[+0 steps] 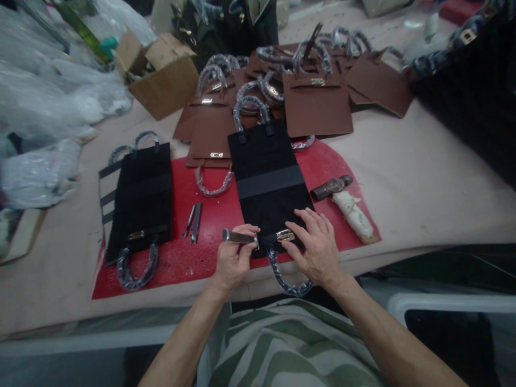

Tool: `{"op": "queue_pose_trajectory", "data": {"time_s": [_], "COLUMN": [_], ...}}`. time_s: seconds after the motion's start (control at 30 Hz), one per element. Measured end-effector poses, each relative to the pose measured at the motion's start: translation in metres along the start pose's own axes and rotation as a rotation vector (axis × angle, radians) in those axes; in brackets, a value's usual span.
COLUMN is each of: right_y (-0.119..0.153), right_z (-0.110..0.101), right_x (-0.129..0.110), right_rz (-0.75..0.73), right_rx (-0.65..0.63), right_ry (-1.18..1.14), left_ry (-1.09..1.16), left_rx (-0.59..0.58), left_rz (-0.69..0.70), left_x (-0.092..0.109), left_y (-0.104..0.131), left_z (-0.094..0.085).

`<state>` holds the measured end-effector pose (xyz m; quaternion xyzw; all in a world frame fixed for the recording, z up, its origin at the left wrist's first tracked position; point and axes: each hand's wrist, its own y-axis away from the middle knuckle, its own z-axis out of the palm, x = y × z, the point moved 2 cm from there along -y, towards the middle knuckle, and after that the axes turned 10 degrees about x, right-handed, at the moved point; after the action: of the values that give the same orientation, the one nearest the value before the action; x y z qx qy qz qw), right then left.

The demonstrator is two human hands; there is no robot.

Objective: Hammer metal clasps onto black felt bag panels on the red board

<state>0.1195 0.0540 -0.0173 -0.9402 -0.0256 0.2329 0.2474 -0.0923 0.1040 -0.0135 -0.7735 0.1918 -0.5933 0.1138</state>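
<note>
My left hand [234,260] is closed around a metal punch [236,236], a short steel rod lying sideways, its right end at the strap on a black bag panel [270,153]. My right hand [316,244] has thumb and forefinger on either side of a gold metal clasp [285,235] near the panel's lower edge. Its other fingers lie spread on the black fabric. The panel is unfolded flat, with a plastic-wrapped handle [290,285] at the near end and another at the far end. A hammer [332,187] with a white-wrapped grip lies right of the panel.
Beneath the work is a red mat [209,258]. Left of it lie two slim metal tools [195,221] and another black bag panel [141,199]. Brown bag pieces [318,107] are heaped behind, beside a cardboard box [165,83]. Dark bags [479,102] stand at right.
</note>
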Motion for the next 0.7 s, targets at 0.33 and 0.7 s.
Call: {"op": "queue_pose_trajectory", "data": {"time_s": [0.33, 0.7], "right_y": [0.0011, 0.0013], "right_z": [-0.0001, 0.0002], "right_x": [0.0007, 0.0017], "right_rz": [-0.005, -0.006], "right_rx": [0.009, 0.011], "right_ry": [-0.008, -0.009], "left_ry": [0.173, 0.124], "left_rx": [0.122, 0.104], "left_rz": [-0.228, -0.211], "left_x": [-0.0048, -0.0046], "left_y": [0.0075, 0.0068], "left_z": [0.0036, 0.0047]}}
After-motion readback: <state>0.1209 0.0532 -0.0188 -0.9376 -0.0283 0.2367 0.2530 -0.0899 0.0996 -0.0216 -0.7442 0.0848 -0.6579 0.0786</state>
